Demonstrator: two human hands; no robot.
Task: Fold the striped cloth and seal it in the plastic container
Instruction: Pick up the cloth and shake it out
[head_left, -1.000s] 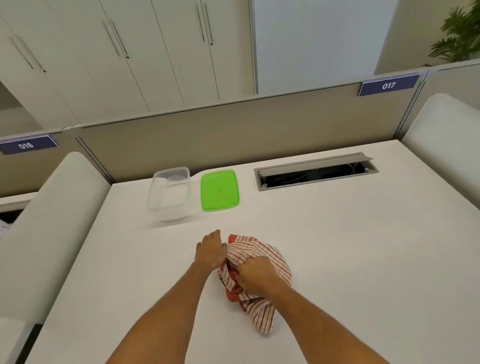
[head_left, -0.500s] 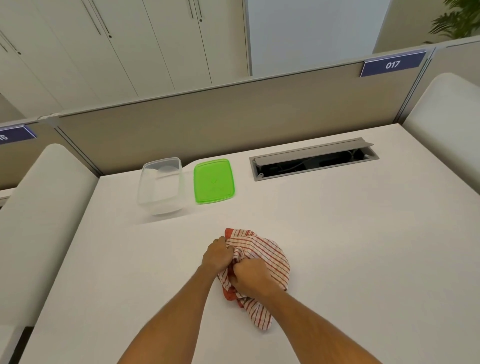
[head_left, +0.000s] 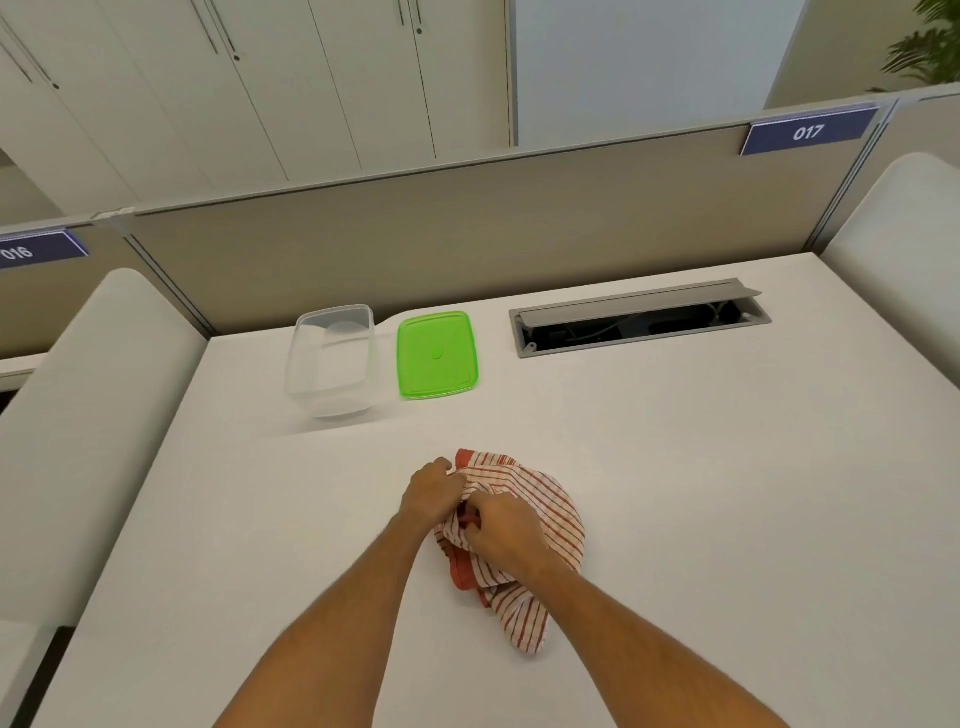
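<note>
Container (head_left: 332, 358) left of lid (head_left: 437, 354); cloth (head_left: 524, 535) nearer, on table (head_left: 727, 493), under hands.

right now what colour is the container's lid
Bright green lid, lying flat beside the clear container; head view.

The red-and-white striped cloth (head_left: 540, 525) lies bunched up near us. Far off to its left stands the clear container (head_left: 332, 358), seemingly empty, its green lid (head_left: 437, 354) flat just beside it.
</note>
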